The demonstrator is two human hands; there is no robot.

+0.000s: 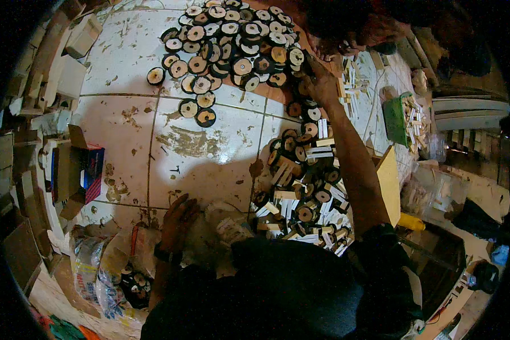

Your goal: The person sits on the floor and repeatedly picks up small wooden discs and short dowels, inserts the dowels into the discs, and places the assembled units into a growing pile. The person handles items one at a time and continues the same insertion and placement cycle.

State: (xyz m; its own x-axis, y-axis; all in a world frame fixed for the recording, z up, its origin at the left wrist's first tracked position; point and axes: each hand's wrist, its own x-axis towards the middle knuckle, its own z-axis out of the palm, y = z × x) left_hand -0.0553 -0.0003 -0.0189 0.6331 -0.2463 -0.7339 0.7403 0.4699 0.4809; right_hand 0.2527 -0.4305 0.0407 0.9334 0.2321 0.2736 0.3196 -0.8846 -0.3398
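My right hand [321, 82] reaches to the right-hand edge of a spread of round wooden discs [242, 67], each with a dark rim and many showing a centre hole. Its fingers are down beside the discs there, but I cannot tell whether they grip one. My left hand [180, 220] hangs low with its fingers loosely spread, seemingly holding nothing, near the dirt-smeared tiled floor [204, 153].

The discs lie overlapping on the far tiles. Nearer me, by my right forearm, is a mixed heap [305, 214] of more discs, pale strips and small blocks. An open cardboard box [78, 175] stands to my left, a plastic sack [105, 289] with discs inside sits below it, and a green basket [395, 122] of pale sticks is off to my right.
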